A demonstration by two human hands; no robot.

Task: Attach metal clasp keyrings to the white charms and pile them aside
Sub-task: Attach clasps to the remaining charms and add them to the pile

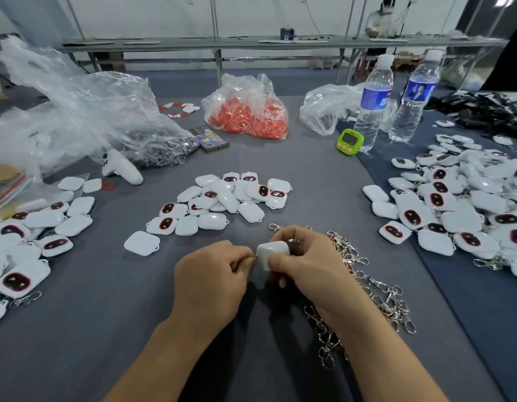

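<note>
At the near middle of the grey cloth-covered table [280, 358], we hold one white rounded-square plastic charm [271, 252] pinched in our right hand [306, 262], thumb and fingers closed around its body. Our left hand [213, 280] is closed at the fingertips on something thin and silvery touching the charm's left edge, most likely a keyring's ring, though it is too small to be certain. We judge the attaching step to be under way. Next comes threading the ring fully through the charm's small loop, which calls for a steady pinch. The loose heap of silver metal clasp keyrings [376, 288] lies just right of our hands; unfinished charms [219, 201] wait ahead.
</note>
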